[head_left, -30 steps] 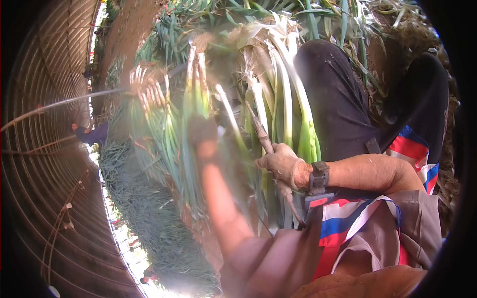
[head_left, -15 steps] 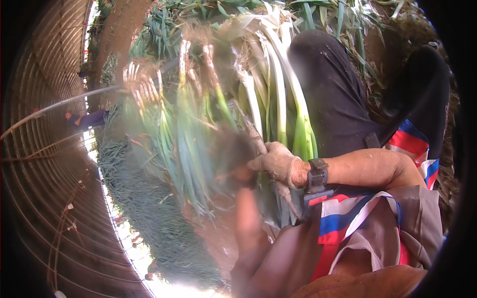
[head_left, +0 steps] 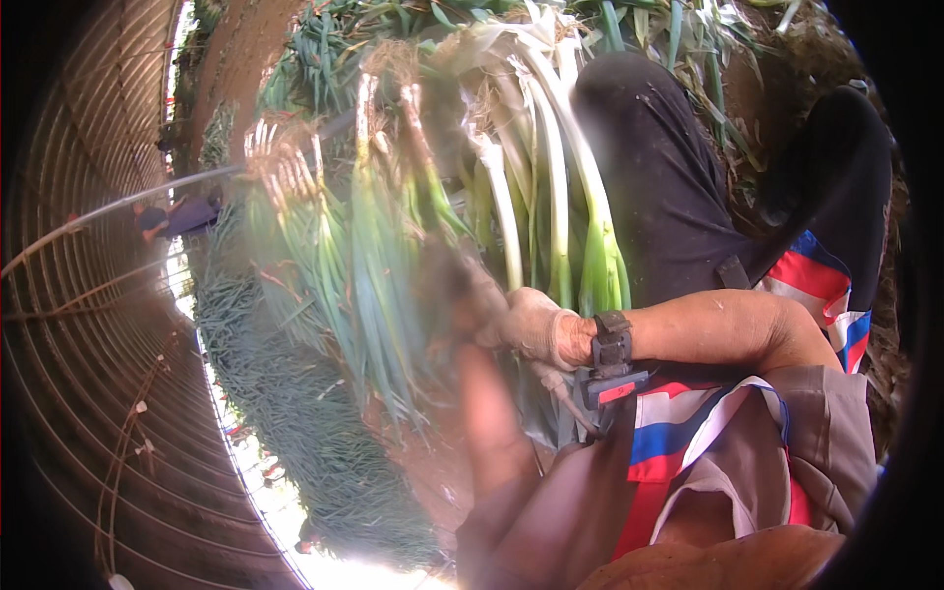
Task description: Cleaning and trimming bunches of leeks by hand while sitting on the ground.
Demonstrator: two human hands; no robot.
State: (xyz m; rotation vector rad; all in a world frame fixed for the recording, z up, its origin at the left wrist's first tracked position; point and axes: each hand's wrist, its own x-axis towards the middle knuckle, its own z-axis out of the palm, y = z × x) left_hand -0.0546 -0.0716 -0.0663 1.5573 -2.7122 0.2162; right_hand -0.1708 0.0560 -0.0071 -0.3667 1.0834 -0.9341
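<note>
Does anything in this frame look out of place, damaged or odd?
Nothing looks clearly spilled or damaged. The one oddity is the dark left grip, too blurred to tell what it holds; the pale-gloved right grip is sharper. The long white-and-green stalks merely slant at differing angles.

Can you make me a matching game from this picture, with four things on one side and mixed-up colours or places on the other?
Things:
1. right hand
2. trousers
3. leek-like plants
4. wristband

Colours and places:
A. white stalks turning green
B. around the right wrist
C. covered by a pale glove
D. black, on bent legs

Right pairs: 1-C, 2-D, 3-A, 4-B.
</note>
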